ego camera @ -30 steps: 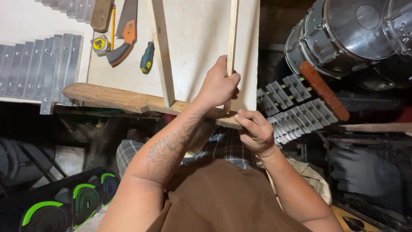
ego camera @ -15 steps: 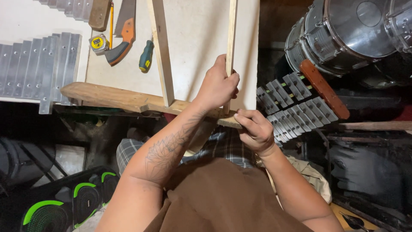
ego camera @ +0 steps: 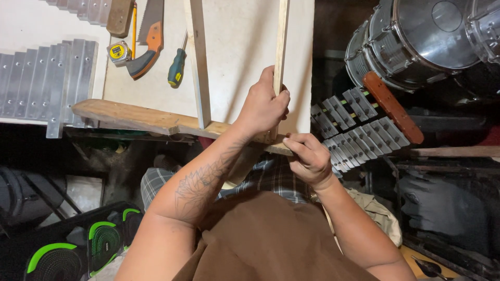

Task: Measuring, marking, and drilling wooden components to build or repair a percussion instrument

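Note:
My left hand (ego camera: 264, 105) is wrapped around a thin upright wooden slat (ego camera: 282, 36) at the right side of a white board (ego camera: 239, 52). Just below it, my right hand (ego camera: 308, 157) pinches the right end of a rough wooden crossbar (ego camera: 140, 118) that runs along the board's near edge. A second wooden slat (ego camera: 198, 62) stands on the crossbar further left. What my right fingers hold at the joint is hidden.
A hand saw (ego camera: 147, 41), tape measure (ego camera: 119, 52), screwdriver (ego camera: 178, 66) and pencil lie on the board. Metal bars (ego camera: 47, 78) line up at left, more metal bars (ego camera: 359, 125) and shiny drums (ego camera: 416, 41) at right. Black-and-green cases (ego camera: 78, 250) sit on the floor.

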